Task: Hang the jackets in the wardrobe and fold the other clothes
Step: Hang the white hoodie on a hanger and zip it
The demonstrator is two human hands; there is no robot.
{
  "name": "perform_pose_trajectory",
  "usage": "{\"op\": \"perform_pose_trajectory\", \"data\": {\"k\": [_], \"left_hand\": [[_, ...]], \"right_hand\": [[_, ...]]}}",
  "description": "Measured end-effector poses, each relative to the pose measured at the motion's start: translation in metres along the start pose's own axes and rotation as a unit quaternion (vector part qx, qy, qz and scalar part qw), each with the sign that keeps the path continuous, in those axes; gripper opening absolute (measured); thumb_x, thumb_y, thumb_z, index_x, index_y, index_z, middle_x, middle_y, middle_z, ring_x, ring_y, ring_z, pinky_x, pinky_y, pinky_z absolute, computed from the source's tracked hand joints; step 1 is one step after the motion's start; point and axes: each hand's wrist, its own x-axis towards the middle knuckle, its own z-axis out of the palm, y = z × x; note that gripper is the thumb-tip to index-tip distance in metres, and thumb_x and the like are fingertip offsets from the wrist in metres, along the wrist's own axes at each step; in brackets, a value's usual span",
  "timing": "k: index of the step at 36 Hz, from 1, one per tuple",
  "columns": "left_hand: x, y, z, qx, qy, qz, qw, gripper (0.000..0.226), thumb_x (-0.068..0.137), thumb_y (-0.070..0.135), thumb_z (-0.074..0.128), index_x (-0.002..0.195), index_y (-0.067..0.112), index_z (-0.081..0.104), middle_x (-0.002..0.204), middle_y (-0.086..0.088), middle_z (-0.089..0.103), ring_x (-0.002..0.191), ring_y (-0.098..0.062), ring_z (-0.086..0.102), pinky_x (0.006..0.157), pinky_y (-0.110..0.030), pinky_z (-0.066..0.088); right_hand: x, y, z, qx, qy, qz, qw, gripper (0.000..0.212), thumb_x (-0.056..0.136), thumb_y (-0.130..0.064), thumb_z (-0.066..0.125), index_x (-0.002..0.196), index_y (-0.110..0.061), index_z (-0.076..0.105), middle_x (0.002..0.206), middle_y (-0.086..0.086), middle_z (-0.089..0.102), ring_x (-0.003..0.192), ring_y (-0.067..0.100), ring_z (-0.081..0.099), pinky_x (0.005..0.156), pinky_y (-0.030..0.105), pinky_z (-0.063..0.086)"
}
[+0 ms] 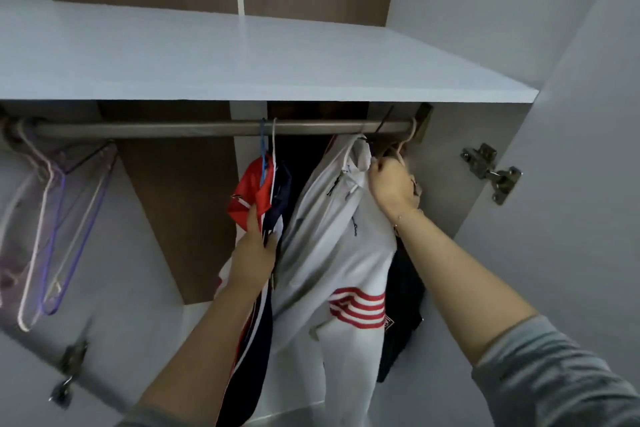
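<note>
No legible text; dark patch (389, 322) on the white jacket (332, 243) unreadable

The rail (214, 128) looks like dull grey metal. The shelf (242, 59) is smooth and matt. The white jacket (332, 239) is smooth cloth; the back panels (180, 201) look like brown wood, and the hinge (491, 172) is shiny metal.

left hangers (52, 218) blurred, dark garment (403, 305) mostly hidden behind white jacket (332, 236)
</note>
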Motion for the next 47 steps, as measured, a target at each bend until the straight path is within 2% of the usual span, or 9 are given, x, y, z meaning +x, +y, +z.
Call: {"op": "perform_pose_trajectory", "data": {"k": [7, 11, 18, 23, 27, 30, 34, 40, 47], "left_hand": [[0.003, 0.000, 0.021, -0.027, -0.002, 0.016, 1.000, 0.073, 0.101, 0.012, 0.049, 0.155, 0.024, 0.002, 0.125, -0.002, 0.052, 0.105, -0.018, 0.056, 0.085, -0.015, 0.037], [0.009, 0.005, 0.043, -0.041, -0.004, 0.022, 0.999, 0.074, 0.100, 0.010, 0.048, 0.151, 0.035, 0.000, 0.108, 0.005, 0.052, 0.071, 0.012, 0.054, 0.064, 0.004, 0.035], [0.023, 0.031, 0.094, -0.002, -0.062, 0.038, 0.997, 0.075, 0.101, 0.015, 0.050, 0.155, 0.024, -0.001, 0.134, -0.009, 0.057, 0.101, -0.020, 0.064, 0.083, -0.008, 0.043], [0.038, 0.058, 0.132, -0.012, -0.132, 0.050, 0.990, 0.074, 0.100, 0.016, 0.051, 0.156, 0.018, 0.002, 0.137, -0.018, 0.055, 0.118, -0.033, 0.058, 0.098, -0.036, 0.047], [0.039, 0.068, 0.153, -0.060, -0.147, 0.042, 0.986, 0.074, 0.099, 0.019, 0.055, 0.154, 0.018, 0.006, 0.136, 0.000, 0.050, 0.122, -0.018, 0.052, 0.095, -0.020, 0.037], [0.031, 0.066, 0.152, -0.108, -0.120, 0.026, 0.986, 0.073, 0.097, 0.022, 0.058, 0.153, 0.023, 0.012, 0.138, -0.001, 0.054, 0.123, -0.018, 0.054, 0.102, -0.029, 0.041], [0.000, 0.051, 0.139, -0.097, -0.085, 0.006, 0.992, 0.080, 0.091, 0.018, 0.067, 0.152, 0.024, 0.015, 0.085, 0.002, 0.059, 0.078, -0.010, 0.061, 0.079, -0.030, 0.052], [-0.067, 0.030, 0.108, -0.082, -0.089, -0.009, 0.993, 0.057, 0.093, 0.015, 0.062, 0.140, 0.035, 0.038, 0.120, 0.016, 0.039, 0.110, -0.003, 0.048, 0.103, -0.029, 0.041], [-0.134, 0.035, 0.053, -0.134, -0.256, -0.005, 0.957, 0.031, 0.098, 0.013, 0.055, 0.108, 0.042, 0.055, 0.111, 0.025, 0.058, 0.097, 0.014, 0.056, 0.070, -0.005, 0.044]], "right_hand": [[0.020, 0.050, 0.062, 0.001, -0.117, 0.003, 0.993, 0.035, 0.104, -0.023, 0.039, 0.112, 0.004, 0.060, 0.107, 0.025, 0.066, 0.102, 0.038, 0.061, 0.069, 0.032, 0.036], [0.021, 0.065, 0.065, 0.060, -0.125, -0.012, 0.990, 0.028, 0.103, -0.022, 0.043, 0.114, -0.003, 0.062, 0.105, 0.017, 0.068, 0.100, 0.032, 0.062, 0.072, 0.031, 0.041], [-0.030, 0.101, 0.043, 0.226, -0.085, 0.014, 0.970, 0.017, 0.098, -0.010, 0.052, 0.108, -0.012, 0.065, 0.101, 0.000, 0.067, 0.076, -0.006, 0.059, 0.067, 0.005, 0.042], [-0.089, 0.130, 0.032, 0.263, -0.080, 0.080, 0.958, 0.033, 0.095, 0.000, 0.051, 0.096, -0.031, 0.064, 0.106, -0.004, 0.067, 0.091, -0.001, 0.062, 0.077, 0.005, 0.045], [-0.117, 0.148, 0.027, 0.268, -0.116, 0.109, 0.950, 0.035, 0.096, 0.002, 0.048, 0.104, -0.027, 0.065, 0.109, -0.007, 0.068, 0.097, 0.004, 0.064, 0.087, 0.022, 0.052], [-0.125, 0.155, 0.019, 0.287, -0.115, 0.131, 0.942, 0.043, 0.096, 0.004, 0.046, 0.096, -0.034, 0.065, 0.095, -0.022, 0.070, 0.093, -0.005, 0.064, 0.077, 0.007, 0.047], [-0.137, 0.156, 0.010, 0.305, -0.115, 0.150, 0.933, 0.045, 0.096, 0.004, 0.046, 0.095, -0.036, 0.066, 0.094, -0.023, 0.071, 0.094, -0.001, 0.066, 0.076, 0.009, 0.047], [-0.180, 0.134, -0.012, 0.356, -0.082, 0.162, 0.917, 0.040, 0.096, 0.009, 0.042, 0.096, -0.023, 0.066, 0.101, -0.005, 0.071, 0.089, 0.000, 0.066, 0.075, 0.012, 0.049], [-0.266, 0.103, -0.038, 0.415, -0.015, 0.201, 0.887, 0.034, 0.098, 0.006, 0.040, 0.100, -0.016, 0.067, 0.098, 0.001, 0.073, 0.085, 0.012, 0.069, 0.075, 0.020, 0.054]]}}
